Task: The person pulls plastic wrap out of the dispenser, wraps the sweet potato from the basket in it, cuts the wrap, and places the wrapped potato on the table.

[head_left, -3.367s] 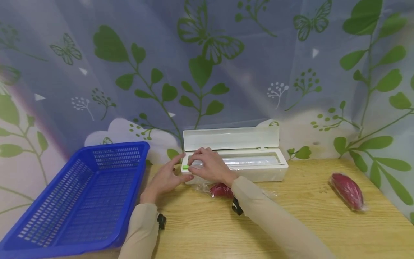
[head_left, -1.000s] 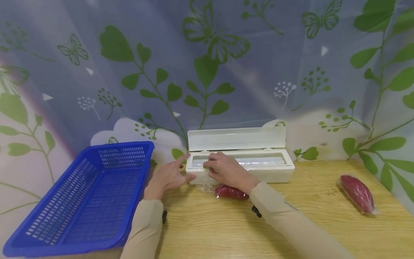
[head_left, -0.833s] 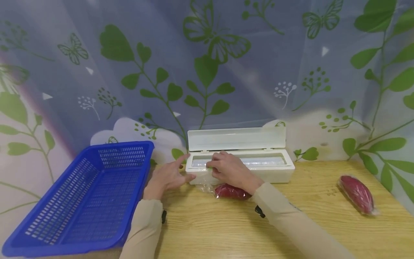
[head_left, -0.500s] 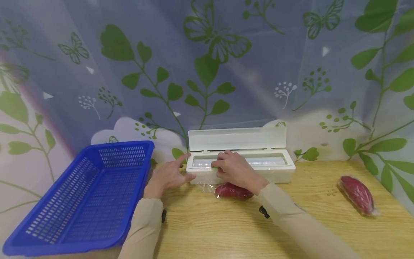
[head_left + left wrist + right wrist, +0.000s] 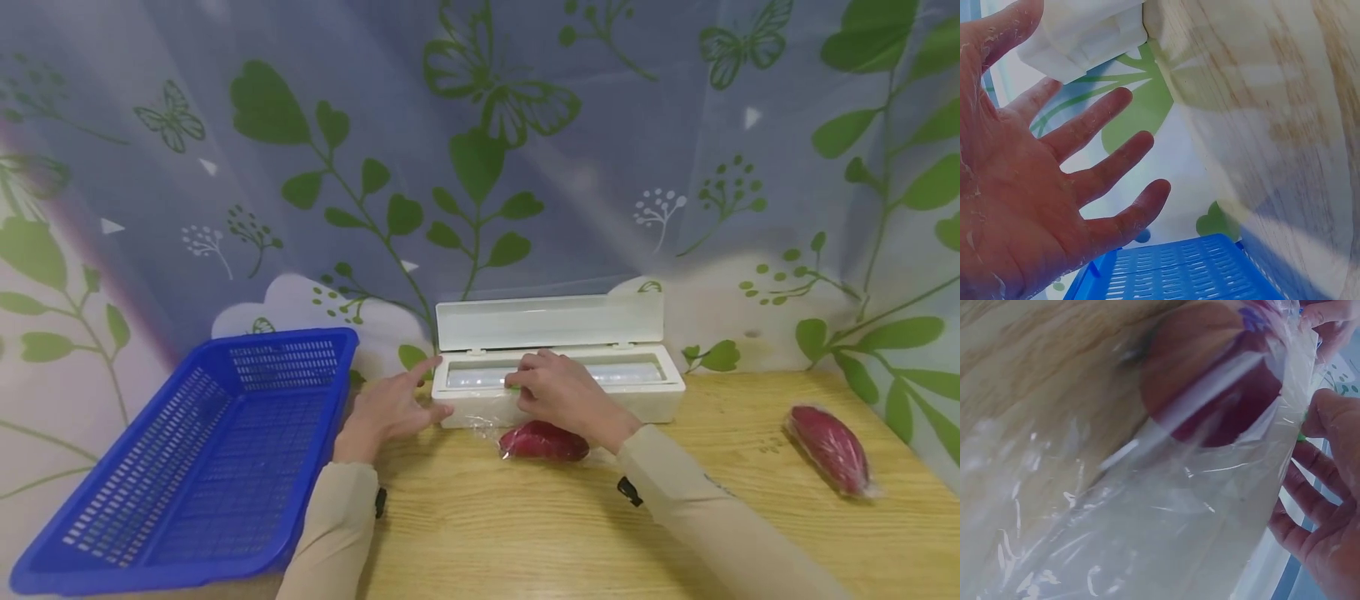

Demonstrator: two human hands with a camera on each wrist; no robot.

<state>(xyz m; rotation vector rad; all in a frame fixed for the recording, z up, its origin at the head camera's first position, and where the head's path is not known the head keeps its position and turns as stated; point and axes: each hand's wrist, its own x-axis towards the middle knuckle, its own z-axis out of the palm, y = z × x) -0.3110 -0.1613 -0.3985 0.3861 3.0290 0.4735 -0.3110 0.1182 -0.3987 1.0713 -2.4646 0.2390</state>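
A white cling film dispenser [image 5: 637, 407] stands at the back of the table, lid [image 5: 551, 323] raised, a film roll [image 5: 626, 373] inside. My right hand [image 5: 570, 398] pinches a small green slider [image 5: 1302, 435] on its front edge, near mid-length. My left hand [image 5: 386, 412] steadies the left end, thumb at the front and index finger at the back corner; its other fingers spread out in the left wrist view. Clear film [image 5: 1147, 512] hangs from the front edge over a dark red, oblong item [image 5: 542, 442], part of it behind my right wrist.
A blue plastic basket [image 5: 187, 575] stands to the left, close by my left forearm. Toward the right edge of the wooden table [image 5: 487, 533] lies another dark red oblong item [image 5: 828, 450] wrapped in film. A patterned cloth [image 5: 360, 208] hangs right behind the dispenser.
My right hand has slid rightward along the dispenser's front edge with the green slider, from the left end to near the middle. The left hand keeps its place at the left end.
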